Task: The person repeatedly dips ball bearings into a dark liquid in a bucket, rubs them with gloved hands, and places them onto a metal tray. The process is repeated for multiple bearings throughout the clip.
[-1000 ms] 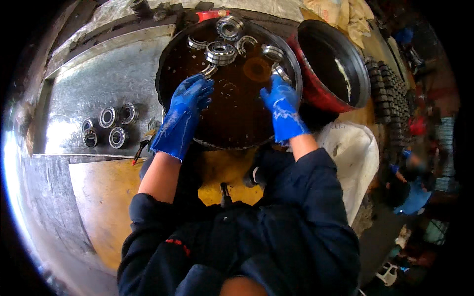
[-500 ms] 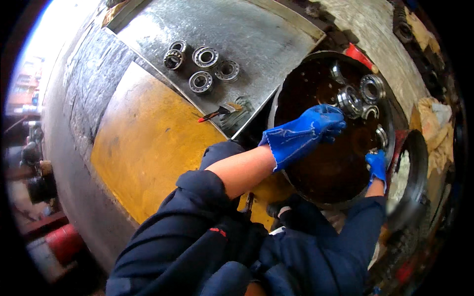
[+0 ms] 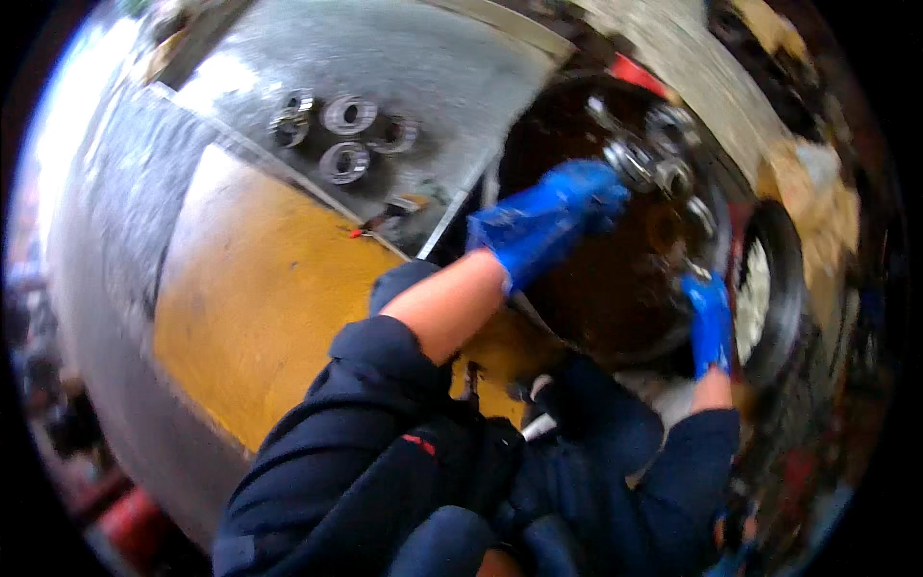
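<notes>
My left hand (image 3: 588, 195), in a blue rubber glove, is over a round basin of dark liquid (image 3: 615, 308). Its fingers look curled closed; motion blur hides anything inside them. My right hand (image 3: 710, 313), gloved the same, is closed at the basin's right side, with a small shiny piece (image 3: 697, 273) at its fingertips that I cannot make out. Beyond my left hand a steel bearing (image 3: 630, 162) sits in the basin. Another bearing (image 3: 671, 127) lies farther back, and a metal ring (image 3: 701, 217) is between it and my right hand.
A metal tray (image 3: 423, 77) at the back holds several bearings (image 3: 348, 115) and a red-tipped dark tool (image 3: 385, 223) near its corner. A yellow sheet (image 3: 250, 288) lies at left. Right of the basin stands a dark round container (image 3: 779, 298); something red (image 3: 636, 75) is at the far rim.
The whole view has shifted and blurred, so the tray and basin appear farther left. My right hand has come away from the metal ring. My left hand remains over the basin, closed.
</notes>
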{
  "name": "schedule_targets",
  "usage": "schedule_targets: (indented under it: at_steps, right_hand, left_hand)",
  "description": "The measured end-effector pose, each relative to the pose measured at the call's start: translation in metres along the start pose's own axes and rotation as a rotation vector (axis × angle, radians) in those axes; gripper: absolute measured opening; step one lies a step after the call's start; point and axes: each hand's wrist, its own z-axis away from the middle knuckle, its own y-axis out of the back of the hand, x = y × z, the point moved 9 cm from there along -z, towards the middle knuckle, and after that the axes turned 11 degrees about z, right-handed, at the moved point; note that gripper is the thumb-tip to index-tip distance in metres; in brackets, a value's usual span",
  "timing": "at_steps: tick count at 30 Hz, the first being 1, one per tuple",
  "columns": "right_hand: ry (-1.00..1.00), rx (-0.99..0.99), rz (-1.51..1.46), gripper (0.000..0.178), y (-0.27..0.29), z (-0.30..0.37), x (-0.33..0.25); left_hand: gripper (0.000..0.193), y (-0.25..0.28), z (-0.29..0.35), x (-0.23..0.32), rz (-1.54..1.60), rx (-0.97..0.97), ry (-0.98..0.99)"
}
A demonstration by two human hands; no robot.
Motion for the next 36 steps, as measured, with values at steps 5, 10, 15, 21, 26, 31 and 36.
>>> schedule_targets:
  at_steps: [5, 10, 15, 21, 26, 31, 36]
  right_hand:
    - [0.240, -0.013, -0.416, 0.035, -0.009, 0.106, -0.140]
    - [0.086, -0.216, -0.746, 0.035, -0.094, 0.090, -0.129]
    - [0.037, -0.206, -0.679, 0.042, -0.151, 0.086, -0.160]
    - [-0.047, -0.192, -0.608, 0.033, -0.197, 0.083, -0.169]
    - [-0.075, -0.123, -0.484, 0.041, -0.208, 0.077, -0.160]
    - [0.121, -0.235, -0.187, 0.057, -0.200, 0.090, -0.139]
    - [0.133, -0.351, -0.191, 0.056, -0.187, 0.115, -0.150]
  left_hand:
    - [0.040, 0.031, 0.008, 0.021, 0.071, 0.047, -0.058]
    - [0.044, 0.039, -0.008, 0.013, 0.033, -0.002, -0.051]
    - [0.044, 0.062, -0.007, 0.023, 0.064, -0.012, -0.069]
    - [0.046, 0.060, -0.004, 0.035, 0.003, 0.031, -0.099]
    - [0.045, 0.050, -0.011, 0.032, 0.029, 0.056, -0.073]
    - [0.045, 0.048, -0.027, 0.019, 0.079, 0.007, -0.040]
    - [0.045, 0.050, -0.023, 0.022, 0.061, -0.017, -0.074]
